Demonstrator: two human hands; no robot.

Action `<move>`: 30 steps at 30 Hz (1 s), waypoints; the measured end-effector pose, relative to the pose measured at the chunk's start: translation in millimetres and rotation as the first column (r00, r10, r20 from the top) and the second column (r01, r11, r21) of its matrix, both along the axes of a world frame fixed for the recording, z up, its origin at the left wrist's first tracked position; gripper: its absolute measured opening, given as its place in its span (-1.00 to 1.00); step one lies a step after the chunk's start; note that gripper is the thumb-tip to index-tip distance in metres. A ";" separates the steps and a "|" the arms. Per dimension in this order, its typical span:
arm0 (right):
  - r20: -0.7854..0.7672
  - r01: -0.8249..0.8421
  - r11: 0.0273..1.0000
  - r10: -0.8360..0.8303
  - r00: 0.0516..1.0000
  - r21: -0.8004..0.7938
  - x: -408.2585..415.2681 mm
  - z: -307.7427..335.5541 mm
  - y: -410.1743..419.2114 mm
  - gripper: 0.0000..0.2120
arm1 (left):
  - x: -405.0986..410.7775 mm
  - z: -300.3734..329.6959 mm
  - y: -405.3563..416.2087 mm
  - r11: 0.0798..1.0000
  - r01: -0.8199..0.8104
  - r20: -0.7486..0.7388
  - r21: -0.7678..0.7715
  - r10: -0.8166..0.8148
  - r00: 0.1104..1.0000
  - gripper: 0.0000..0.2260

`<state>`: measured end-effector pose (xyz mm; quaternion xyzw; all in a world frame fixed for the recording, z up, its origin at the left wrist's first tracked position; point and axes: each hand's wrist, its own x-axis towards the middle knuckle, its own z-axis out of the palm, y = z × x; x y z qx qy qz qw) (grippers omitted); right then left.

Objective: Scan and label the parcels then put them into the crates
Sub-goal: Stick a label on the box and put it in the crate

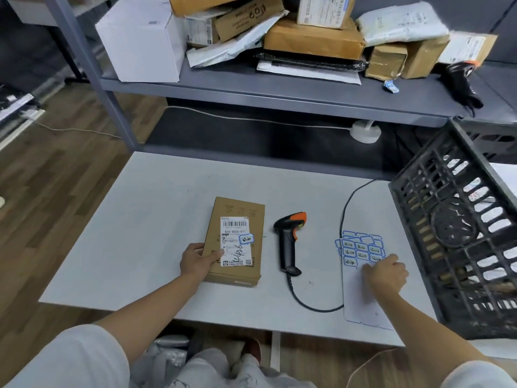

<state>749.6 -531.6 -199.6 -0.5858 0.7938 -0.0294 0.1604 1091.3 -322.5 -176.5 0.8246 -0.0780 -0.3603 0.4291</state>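
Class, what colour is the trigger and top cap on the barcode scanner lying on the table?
Orange, on a black barcode scanner; head view.

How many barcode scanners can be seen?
2: one scanner lies on the table between the parcel and sticker sheet; another lies on the shelf.

Single head-worn camera looks forward and steeply down, close above the table (156,208).

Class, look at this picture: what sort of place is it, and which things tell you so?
Probably a parcel sorting station: a labelled box beside a barcode scanner on the table, stacked parcels on the shelf, and a crate.
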 end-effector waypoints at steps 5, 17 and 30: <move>0.026 -0.286 0.954 0.289 0.957 -0.088 26.8 6.4 22.5 -0.56 | -5.4 8.0 11.1 0.999 -0.008 -0.030 -0.054 0.007 1.000 -0.48; -0.147 -0.605 0.784 0.588 0.795 -0.139 71.4 54.8 110.0 -0.50 | -40.0 44.2 76.2 0.972 0.102 -0.019 -0.210 -0.108 0.994 -0.48; -0.249 -0.543 0.818 0.495 0.832 -0.188 0.9 115.6 190.6 -0.50 | -120.7 74.1 114.3 0.928 0.276 0.032 -0.250 -0.277 0.960 -0.50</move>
